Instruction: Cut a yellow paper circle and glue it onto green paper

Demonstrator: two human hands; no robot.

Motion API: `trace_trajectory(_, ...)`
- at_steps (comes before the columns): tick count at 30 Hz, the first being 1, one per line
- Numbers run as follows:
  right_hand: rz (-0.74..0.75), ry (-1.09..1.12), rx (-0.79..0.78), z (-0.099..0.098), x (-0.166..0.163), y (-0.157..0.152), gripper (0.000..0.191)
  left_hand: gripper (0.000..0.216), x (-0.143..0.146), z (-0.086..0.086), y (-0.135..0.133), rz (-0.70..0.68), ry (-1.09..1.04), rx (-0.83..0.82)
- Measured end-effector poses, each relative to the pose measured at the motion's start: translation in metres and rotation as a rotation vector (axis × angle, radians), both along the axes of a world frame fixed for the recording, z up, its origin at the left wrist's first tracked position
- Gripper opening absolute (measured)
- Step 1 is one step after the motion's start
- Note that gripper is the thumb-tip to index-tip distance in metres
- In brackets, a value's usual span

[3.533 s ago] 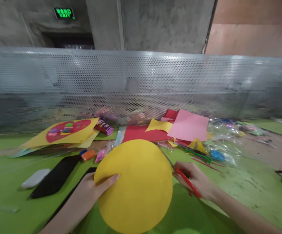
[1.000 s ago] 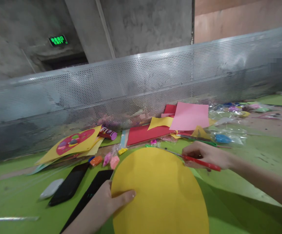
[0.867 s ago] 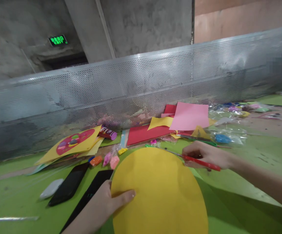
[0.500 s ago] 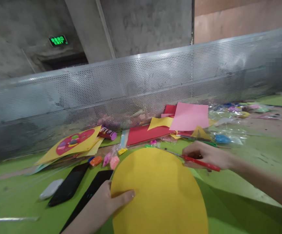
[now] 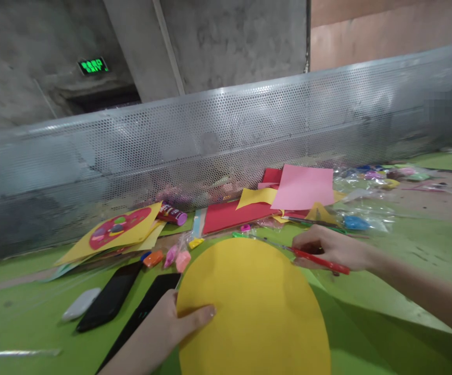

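A large round sheet of yellow paper (image 5: 253, 307) fills the lower middle of the view, its bottom running out of frame. My left hand (image 5: 179, 320) grips its left edge, thumb on top and fingers hidden underneath. At the upper right of the disc, my right hand (image 5: 329, 247) is closed around red-handled scissors (image 5: 319, 260). Their metal blades point left along the disc's top right edge; whether they touch the paper I cannot tell. Just left of my left hand lies a dark phone (image 5: 151, 302), partly covered by it.
Another black phone (image 5: 111, 297) and a white case (image 5: 81, 303) lie at left. Yellow sheets with a red heart (image 5: 120, 229), a purple-capped tube (image 5: 173, 213), red paper (image 5: 237, 216) and pink paper (image 5: 304, 186) sit along the perforated metal panel (image 5: 210, 140). A blue packet (image 5: 355, 223) is at right.
Almost nothing differs. The yellow disc has shifted very slightly, and the scissors' handle end sits a touch further left. Both hands keep their holds.
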State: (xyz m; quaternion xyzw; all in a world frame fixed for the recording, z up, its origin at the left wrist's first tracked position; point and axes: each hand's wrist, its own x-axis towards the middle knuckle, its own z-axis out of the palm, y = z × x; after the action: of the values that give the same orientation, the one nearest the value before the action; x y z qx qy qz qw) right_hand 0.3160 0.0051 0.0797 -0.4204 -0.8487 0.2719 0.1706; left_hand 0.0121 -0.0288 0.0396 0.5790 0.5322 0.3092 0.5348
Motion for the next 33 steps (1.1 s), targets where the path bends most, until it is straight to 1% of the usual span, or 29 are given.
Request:
trace_trajectory(4,-0.072,0.057,-0.087,0.001,-0.002,-0.004,0.036,0.039,0.001,-0.001,0.0,0.006,-0.02,0.015)
trace_trajectory(9,-0.091,0.11,-0.145,0.001,-0.004,-0.007,0.035,0.043,0.003,0.002,-0.001,0.064,-0.092,0.013)
trace_trajectory(12,-0.107,0.159,-0.169,0.0,-0.003,-0.007,0.037,0.041,0.003,0.005,-0.002,0.093,-0.136,0.012)
trace_trajectory(18,-0.266,0.432,-0.165,-0.009,-0.003,0.001,0.031,0.032,0.004,0.007,0.002,0.3,-0.267,0.078)
trace_trajectory(21,-0.341,0.557,-0.119,-0.013,-0.005,0.005,0.033,0.028,0.004,0.006,0.007,0.392,-0.369,0.095)
trace_trajectory(24,-0.408,0.648,-0.08,-0.014,-0.008,0.006,0.036,0.025,0.004,0.007,0.012,0.481,-0.468,0.068)
trace_trajectory(27,-0.423,0.659,-0.078,-0.015,-0.011,0.005,0.036,0.024,0.004,0.009,0.015,0.545,-0.526,0.043)
trace_trajectory(33,-0.426,0.582,-0.055,-0.02,-0.014,0.005,0.035,0.027,0.006,0.009,0.017,0.516,-0.562,0.025)
